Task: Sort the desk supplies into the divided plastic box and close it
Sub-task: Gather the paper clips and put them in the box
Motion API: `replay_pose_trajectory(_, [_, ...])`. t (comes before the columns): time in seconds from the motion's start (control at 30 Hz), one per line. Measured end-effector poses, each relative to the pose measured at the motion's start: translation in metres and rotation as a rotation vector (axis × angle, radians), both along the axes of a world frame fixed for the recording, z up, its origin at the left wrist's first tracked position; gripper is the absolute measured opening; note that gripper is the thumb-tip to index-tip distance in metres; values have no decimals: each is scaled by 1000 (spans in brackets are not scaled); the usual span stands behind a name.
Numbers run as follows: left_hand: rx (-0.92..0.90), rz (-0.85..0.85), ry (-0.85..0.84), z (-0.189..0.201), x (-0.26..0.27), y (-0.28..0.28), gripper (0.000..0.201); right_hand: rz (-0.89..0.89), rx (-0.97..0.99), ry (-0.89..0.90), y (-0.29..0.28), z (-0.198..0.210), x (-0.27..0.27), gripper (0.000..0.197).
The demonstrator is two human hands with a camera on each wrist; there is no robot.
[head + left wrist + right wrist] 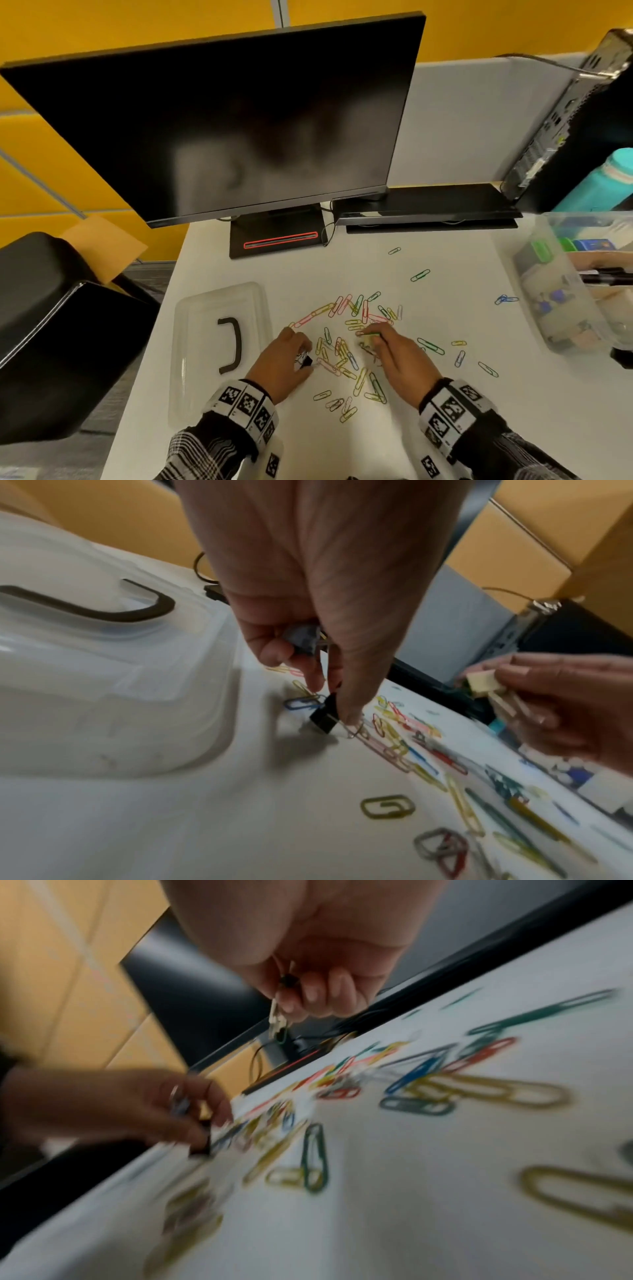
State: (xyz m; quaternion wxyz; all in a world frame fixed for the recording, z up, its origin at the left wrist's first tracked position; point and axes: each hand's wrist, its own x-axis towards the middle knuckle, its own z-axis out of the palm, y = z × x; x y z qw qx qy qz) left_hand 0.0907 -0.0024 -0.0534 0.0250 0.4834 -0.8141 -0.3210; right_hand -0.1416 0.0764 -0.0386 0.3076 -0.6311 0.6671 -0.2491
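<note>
I judge the step as gathering. My left hand [281, 359] pinches a small black binder clip [324, 717] off the white desk [394, 442]; my right hand [394, 356] grips pale wooden clips [493, 691] over scattered coloured wire paper clips [346, 353]. Next: carry both loads right to the clear divided plastic box [561, 301]; its clear lid [205, 342] lies left.

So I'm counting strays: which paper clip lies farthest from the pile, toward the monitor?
The lone green paper clip, nearest the monitor stand. The other outlying green clip lies closer to the pile.
</note>
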Motion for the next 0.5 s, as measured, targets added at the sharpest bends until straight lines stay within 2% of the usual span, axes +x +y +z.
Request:
replay_pose_trajectory(0.07, [-61, -13, -37, 0, -4, -1, 18, -156, -16, -170, 3, 3, -12, 22])
replay_pose_trajectory(0.13, [-70, -19, -3, 1, -6, -3, 12, -288, -14, -305, 7, 4, -26, 24])
replay_pose_trajectory(0.23, [-49, 63, 124, 11, -11, -5, 8, -457, 53, -448, 11, 0, -45, 28])
replay_pose_trajectory(0.3, [-38, 159, 238, 19, -17, -7, 9, -555, 109, -621, 14, 2, -56, 30])
replay_pose_trajectory(0.4, [72, 274, 362, 34, -31, -10, 6, -605, 152, -831, 21, 12, -67, 27])
replay_pose_trajectory(0.5, [260, 329, 494, 50, -57, -7, 12, -568, 147, -861, 28, 21, -78, 18])
